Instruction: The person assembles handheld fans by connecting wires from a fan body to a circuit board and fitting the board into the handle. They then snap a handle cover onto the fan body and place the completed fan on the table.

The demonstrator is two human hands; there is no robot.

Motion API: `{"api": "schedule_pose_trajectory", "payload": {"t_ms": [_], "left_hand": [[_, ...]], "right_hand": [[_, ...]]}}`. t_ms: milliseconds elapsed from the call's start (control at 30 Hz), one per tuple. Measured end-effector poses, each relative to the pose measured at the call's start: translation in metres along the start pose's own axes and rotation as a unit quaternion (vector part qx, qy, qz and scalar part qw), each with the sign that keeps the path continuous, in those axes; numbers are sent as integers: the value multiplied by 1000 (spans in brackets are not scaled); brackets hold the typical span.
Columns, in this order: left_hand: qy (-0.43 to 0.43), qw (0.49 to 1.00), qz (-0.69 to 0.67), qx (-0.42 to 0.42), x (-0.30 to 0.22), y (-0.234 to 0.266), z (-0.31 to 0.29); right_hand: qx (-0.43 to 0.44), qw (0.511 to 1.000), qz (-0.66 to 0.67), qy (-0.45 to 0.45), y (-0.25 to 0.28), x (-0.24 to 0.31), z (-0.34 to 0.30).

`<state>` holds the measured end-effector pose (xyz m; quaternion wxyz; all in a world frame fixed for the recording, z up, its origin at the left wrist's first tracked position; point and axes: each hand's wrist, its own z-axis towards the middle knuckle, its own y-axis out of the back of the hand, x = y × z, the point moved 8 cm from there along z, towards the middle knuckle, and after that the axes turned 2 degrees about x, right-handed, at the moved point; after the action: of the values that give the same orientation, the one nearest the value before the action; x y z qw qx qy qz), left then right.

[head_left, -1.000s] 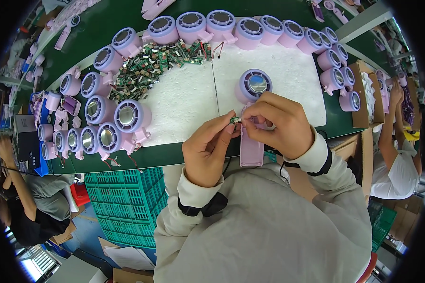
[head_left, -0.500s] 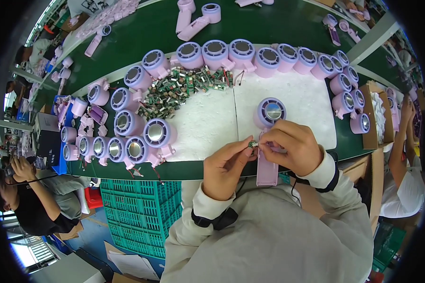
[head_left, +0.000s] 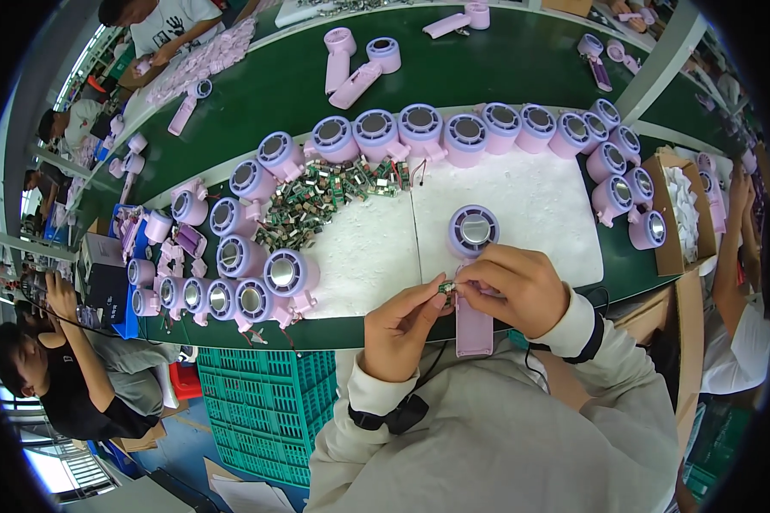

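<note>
A small green circuit board point(head_left: 446, 289) is pinched between the thumb and forefinger of my left hand point(head_left: 399, 332). My right hand point(head_left: 519, 291) is closed at the board's right edge, thumb and fingertips together; what lies between them is too small to make out. Beneath both hands is a pink handheld fan point(head_left: 474, 229) with a lilac rim and a silver round centre. Its flat handle point(head_left: 474, 332) points toward me, partly covered by my fingers. The fan head rests on a white foam sheet point(head_left: 522, 201).
A heap of circuit boards point(head_left: 316, 201) lies on the foam's left part. Fan heads point(head_left: 376, 132) ring the foam. At right stands a cardboard box point(head_left: 684, 214) with white pieces. Green crates point(head_left: 261, 410) stand below the table edge. A person point(head_left: 77, 368) sits at left.
The view has shifted, so the table appears lower and slightly left. My hands stay together at the circuit board, which now shows more of its face. The fan still lies under them.
</note>
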<state>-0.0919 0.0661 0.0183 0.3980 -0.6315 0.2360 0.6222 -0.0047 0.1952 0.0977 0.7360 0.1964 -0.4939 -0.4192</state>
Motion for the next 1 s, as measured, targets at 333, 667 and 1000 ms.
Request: {"api": "schedule_pose_trajectory", "payload": {"t_ms": [333,667,1000], "left_hand": [[-30,994,104,-30,-8,-4,-2],[-160,925,334,-91,-25,-26,-10],[-170,899,399,-58,-68,-40,-6]], "right_hand": [[-26,999,1,23,0,0,-2],[-35,996,61,-56,-4,-5,-10],[-17,981,125,-151,8,-9,-9]]}}
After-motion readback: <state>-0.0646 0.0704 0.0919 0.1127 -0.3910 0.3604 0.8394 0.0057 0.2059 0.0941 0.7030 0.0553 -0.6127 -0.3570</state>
